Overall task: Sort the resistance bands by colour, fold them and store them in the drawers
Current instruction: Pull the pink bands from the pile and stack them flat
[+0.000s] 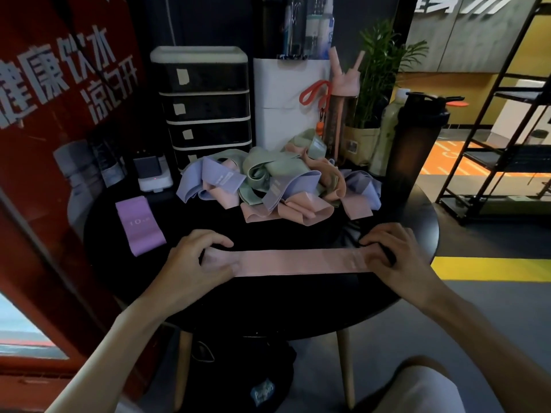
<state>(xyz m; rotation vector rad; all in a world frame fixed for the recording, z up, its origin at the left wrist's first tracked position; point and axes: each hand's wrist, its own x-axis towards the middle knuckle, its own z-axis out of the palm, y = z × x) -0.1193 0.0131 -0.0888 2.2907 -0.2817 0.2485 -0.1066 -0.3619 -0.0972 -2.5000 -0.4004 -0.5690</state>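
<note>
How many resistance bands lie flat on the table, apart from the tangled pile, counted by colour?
purple band, folded: 1
pink band, ends held by left hand and right hand: 1
Total: 2

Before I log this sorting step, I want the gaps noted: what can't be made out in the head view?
Head view, drawer unit: labels too blurred to read; lowest drawer partly hidden by the band pile.
Head view, band pile: count per colour lost in the tangle.
Head view, pink band: both ends covered by the left hand and right hand.
</note>
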